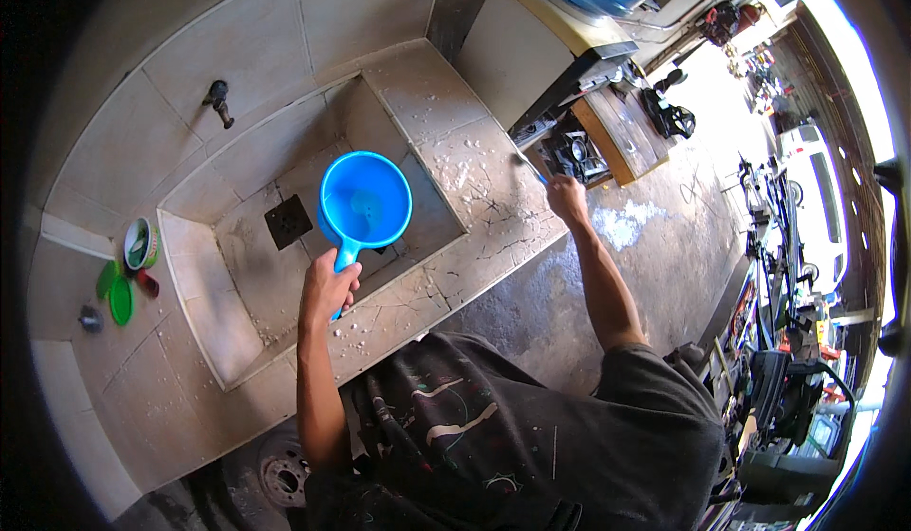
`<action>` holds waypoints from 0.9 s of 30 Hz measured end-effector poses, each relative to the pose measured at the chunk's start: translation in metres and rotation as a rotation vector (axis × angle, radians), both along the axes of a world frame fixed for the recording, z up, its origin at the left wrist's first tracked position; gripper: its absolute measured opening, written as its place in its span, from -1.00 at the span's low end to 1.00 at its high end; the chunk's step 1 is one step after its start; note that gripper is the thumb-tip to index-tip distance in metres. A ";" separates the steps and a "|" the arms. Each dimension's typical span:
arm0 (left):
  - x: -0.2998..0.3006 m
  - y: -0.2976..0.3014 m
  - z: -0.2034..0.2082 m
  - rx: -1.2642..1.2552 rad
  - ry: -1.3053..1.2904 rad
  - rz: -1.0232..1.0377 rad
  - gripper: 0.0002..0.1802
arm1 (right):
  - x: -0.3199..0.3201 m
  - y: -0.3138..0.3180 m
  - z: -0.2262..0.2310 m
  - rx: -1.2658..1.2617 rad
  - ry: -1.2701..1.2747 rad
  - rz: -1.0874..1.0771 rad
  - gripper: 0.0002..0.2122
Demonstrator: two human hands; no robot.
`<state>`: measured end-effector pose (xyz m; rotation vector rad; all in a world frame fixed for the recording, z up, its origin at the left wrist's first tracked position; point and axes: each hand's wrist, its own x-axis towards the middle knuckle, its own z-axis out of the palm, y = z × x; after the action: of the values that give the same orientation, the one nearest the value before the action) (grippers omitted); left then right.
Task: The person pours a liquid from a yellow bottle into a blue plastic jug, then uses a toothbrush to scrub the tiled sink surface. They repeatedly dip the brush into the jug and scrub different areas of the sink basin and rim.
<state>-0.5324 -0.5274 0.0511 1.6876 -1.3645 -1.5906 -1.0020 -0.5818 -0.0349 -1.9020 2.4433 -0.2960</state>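
Observation:
My left hand [328, 289] is closed around the handle of a blue water dipper [364, 166], held over the near side of a tiled basin [204, 260]. The dipper's mouth faces up, and a little water seems to lie at its bottom. To the right, my right hand [567, 199] grips a thin blue-handled tool [541, 178] with a darker end, perhaps a brush. That end is at the right part of the tiled ledge [474, 175], where white bits and patches are scattered. Whether it touches the tile I cannot tell.
A tap [219, 102] juts from the wall above the basin, which has a dark square drain [288, 222]. On the left ledge are a white tub [139, 244], a green lid [120, 300] and a red item [146, 283]. A cabinet [517, 47] stands beyond the right ledge.

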 end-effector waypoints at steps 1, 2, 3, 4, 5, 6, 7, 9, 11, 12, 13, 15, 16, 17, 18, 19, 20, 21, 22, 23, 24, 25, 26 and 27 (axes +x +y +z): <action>0.002 0.005 0.001 0.018 0.034 0.016 -0.85 | -0.001 0.003 0.004 -0.008 -0.143 -0.028 -0.83; 0.003 0.008 0.003 -0.017 0.058 0.019 -0.85 | 0.000 0.004 0.007 0.049 -0.221 -0.183 -0.83; 0.004 0.010 0.004 -0.027 0.066 0.015 -0.85 | 0.002 -0.004 0.009 0.045 0.052 0.037 -0.80; 0.003 0.011 0.006 -0.010 0.054 0.011 -0.85 | 0.006 -0.013 0.010 -0.013 -0.128 -0.016 -0.78; 0.002 0.011 0.007 -0.005 0.075 -0.003 -0.84 | 0.011 -0.026 0.009 -0.025 -0.260 -0.080 -0.76; 0.000 0.010 0.008 -0.017 0.105 -0.025 -0.84 | 0.016 -0.040 0.010 0.020 -0.207 -0.070 -0.75; -0.003 0.009 0.009 -0.014 0.113 -0.032 -0.84 | 0.022 -0.047 0.008 -0.076 -0.267 -0.091 -0.75; -0.007 0.010 0.010 -0.007 0.126 -0.055 -0.88 | 0.029 -0.042 0.006 -0.063 -0.264 -0.119 -0.78; -0.008 0.013 0.011 -0.006 0.076 -0.088 -0.88 | 0.033 -0.007 0.006 -0.092 -0.264 -0.105 -0.80; -0.007 0.015 0.012 -0.005 0.037 -0.101 -0.88 | 0.030 0.025 0.009 -0.101 -0.235 -0.063 -0.82; -0.006 0.017 0.012 -0.011 0.063 -0.102 -0.88 | 0.032 0.054 0.008 -0.105 -0.256 -0.102 -0.83; -0.001 0.020 0.012 -0.008 0.055 -0.087 -0.88 | 0.038 0.101 0.011 -0.119 -0.303 -0.168 -0.86; 0.002 0.021 0.011 -0.020 0.076 -0.087 -0.87 | 0.047 0.116 0.012 -0.055 -0.362 -0.190 -0.87; 0.004 0.020 0.011 -0.030 0.080 -0.088 -0.85 | 0.049 0.123 0.017 -0.145 -0.338 -0.271 -0.87; 0.006 0.019 0.010 -0.043 0.086 -0.090 -0.82 | 0.055 0.129 0.020 -0.247 -0.317 -0.313 -0.87; 0.008 0.018 0.009 -0.030 0.083 -0.096 -0.82 | 0.067 0.134 0.019 -0.296 -0.290 -0.385 -0.89; 0.010 0.017 0.008 -0.020 0.081 -0.099 -0.82 | 0.072 0.134 0.021 -0.291 -0.373 -0.394 -0.90; 0.013 0.017 0.008 -0.004 0.077 -0.096 -0.82 | 0.085 0.139 0.018 -0.237 -0.396 -0.361 -0.90; 0.016 0.017 0.007 -0.018 0.074 -0.112 -0.82 | 0.093 0.139 0.017 -0.182 -0.411 -0.343 -0.91; 0.020 0.019 0.008 -0.027 0.069 -0.122 -0.82 | 0.098 0.143 0.018 -0.008 -0.478 -0.351 -0.87; 0.025 0.021 0.008 -0.026 0.042 -0.124 -0.82 | 0.107 0.147 0.015 -0.046 -0.437 -0.335 -0.86; 0.030 0.023 0.008 -0.055 0.075 -0.134 -0.82 | 0.107 0.149 0.017 -0.129 -0.409 -0.400 -0.86; 0.036 0.026 0.009 -0.068 0.088 -0.134 -0.82 | 0.113 0.153 0.017 -0.141 -0.392 -0.492 -0.86; 0.042 0.030 0.008 -0.060 0.087 -0.134 -0.82 | 0.118 0.156 0.017 -0.307 -0.276 -0.472 -0.86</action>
<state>-0.4908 -0.4973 0.0596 1.5025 -1.4934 -1.6581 -0.8844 -0.4260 -0.0181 -1.2154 2.7298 -0.9252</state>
